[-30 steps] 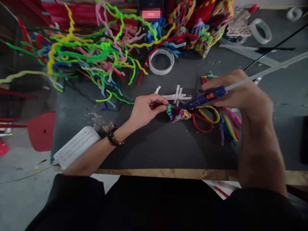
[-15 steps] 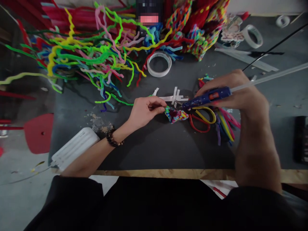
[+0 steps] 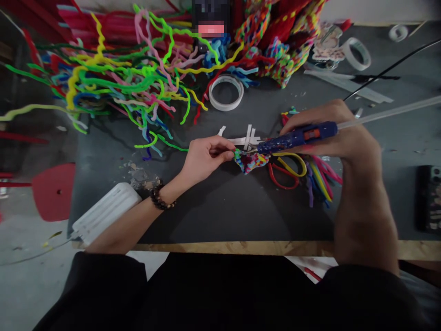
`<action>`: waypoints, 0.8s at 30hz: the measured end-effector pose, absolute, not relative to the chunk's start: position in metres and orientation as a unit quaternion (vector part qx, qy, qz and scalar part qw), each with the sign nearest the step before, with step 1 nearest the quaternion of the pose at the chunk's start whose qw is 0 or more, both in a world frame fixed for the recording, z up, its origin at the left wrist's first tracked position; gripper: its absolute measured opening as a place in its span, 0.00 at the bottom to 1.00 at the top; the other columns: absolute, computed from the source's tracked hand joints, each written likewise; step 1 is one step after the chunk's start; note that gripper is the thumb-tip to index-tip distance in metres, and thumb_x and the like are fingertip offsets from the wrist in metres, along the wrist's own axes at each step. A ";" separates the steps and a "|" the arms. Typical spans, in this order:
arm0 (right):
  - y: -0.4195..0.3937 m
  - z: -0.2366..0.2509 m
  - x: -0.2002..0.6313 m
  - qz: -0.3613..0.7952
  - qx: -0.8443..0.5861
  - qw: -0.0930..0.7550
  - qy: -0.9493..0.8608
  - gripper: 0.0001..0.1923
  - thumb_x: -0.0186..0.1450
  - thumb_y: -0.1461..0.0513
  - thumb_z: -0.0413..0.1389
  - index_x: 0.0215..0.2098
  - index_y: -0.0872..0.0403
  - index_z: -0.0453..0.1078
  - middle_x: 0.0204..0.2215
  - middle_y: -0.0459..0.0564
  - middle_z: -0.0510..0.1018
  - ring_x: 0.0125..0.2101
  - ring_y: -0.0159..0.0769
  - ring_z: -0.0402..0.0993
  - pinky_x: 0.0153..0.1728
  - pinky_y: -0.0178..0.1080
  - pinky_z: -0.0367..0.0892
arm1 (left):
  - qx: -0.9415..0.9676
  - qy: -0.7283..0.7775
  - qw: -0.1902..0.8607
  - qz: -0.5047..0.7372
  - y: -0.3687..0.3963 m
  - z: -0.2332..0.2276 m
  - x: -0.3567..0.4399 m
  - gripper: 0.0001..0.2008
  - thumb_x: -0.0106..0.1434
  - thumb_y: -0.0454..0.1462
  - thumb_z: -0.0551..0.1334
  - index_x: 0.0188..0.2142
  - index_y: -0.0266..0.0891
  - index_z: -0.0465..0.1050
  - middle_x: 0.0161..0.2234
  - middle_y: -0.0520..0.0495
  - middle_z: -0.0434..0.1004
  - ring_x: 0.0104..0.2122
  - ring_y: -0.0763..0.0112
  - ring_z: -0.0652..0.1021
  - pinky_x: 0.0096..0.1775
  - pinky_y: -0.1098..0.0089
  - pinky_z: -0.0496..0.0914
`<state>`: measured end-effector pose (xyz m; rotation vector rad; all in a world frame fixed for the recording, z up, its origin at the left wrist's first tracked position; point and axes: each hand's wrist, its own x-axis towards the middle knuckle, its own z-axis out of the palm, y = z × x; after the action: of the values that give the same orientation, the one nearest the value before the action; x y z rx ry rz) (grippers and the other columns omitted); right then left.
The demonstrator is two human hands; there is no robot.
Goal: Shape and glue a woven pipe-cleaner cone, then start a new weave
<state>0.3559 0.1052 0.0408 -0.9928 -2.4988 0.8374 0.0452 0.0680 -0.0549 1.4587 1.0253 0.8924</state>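
Note:
My left hand (image 3: pixel 208 158) pinches the left end of a small multicoloured piece of twisted pipe cleaners (image 3: pixel 253 163). In my right hand (image 3: pixel 339 131) is a blue glue gun (image 3: pixel 292 139), a clear glue stick (image 3: pixel 392 111) sticking out of its back. The gun's metal nozzle points left and sits right by the upper edge of the piece; whether it touches, I cannot tell. Beneath the gun lie scissors with red and yellow handles (image 3: pixel 284 177), their blades hidden. Behind the piece are white tape strips (image 3: pixel 246 139) on the dark table.
A large heap of coloured pipe cleaners (image 3: pixel 131 78) spreads across the back left. Tape rolls (image 3: pixel 226 92) lie at the back. More pipe cleaner lengths (image 3: pixel 322 179) are under my right wrist. A white power strip (image 3: pixel 106 211) lies front left, a phone (image 3: pixel 429 197) far right.
The glue gun has moved slightly left and its nozzle is now at the top edge of the pipe cleaner piece. My left hand keeps its pinch. The whole view has shifted a little.

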 end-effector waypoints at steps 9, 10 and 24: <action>0.106 0.033 0.347 0.294 -0.332 0.148 -0.884 0.12 0.68 0.49 0.62 0.40 0.48 0.76 0.33 0.48 0.81 0.32 0.38 0.77 0.35 0.42 0.65 | 0.599 0.439 0.556 0.374 0.068 -0.055 0.046 0.09 0.59 0.39 0.73 0.39 0.39 0.82 0.36 0.47 0.87 0.34 0.70 0.85 0.40 0.70 0.81; 0.105 0.032 0.347 0.290 -0.335 0.149 -0.884 0.12 0.68 0.49 0.62 0.40 0.48 0.76 0.33 0.48 0.81 0.31 0.38 0.77 0.35 0.42 0.65 | 0.599 0.440 0.556 0.373 0.068 -0.054 0.046 0.09 0.59 0.39 0.74 0.39 0.39 0.82 0.36 0.47 0.87 0.34 0.70 0.85 0.40 0.70 0.81; 0.106 0.027 0.344 0.287 -0.331 0.173 -0.882 0.16 0.68 0.49 0.64 0.37 0.53 0.76 0.29 0.46 0.78 0.28 0.31 0.71 0.31 0.37 0.60 | 0.612 0.432 0.551 0.368 0.068 -0.051 0.046 0.09 0.60 0.39 0.74 0.39 0.40 0.82 0.36 0.48 0.87 0.35 0.71 0.85 0.40 0.70 0.80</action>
<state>0.3438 0.1064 0.0271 -0.9380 -2.5033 0.8154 0.0457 0.0676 -0.0514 1.4484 1.0216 0.8711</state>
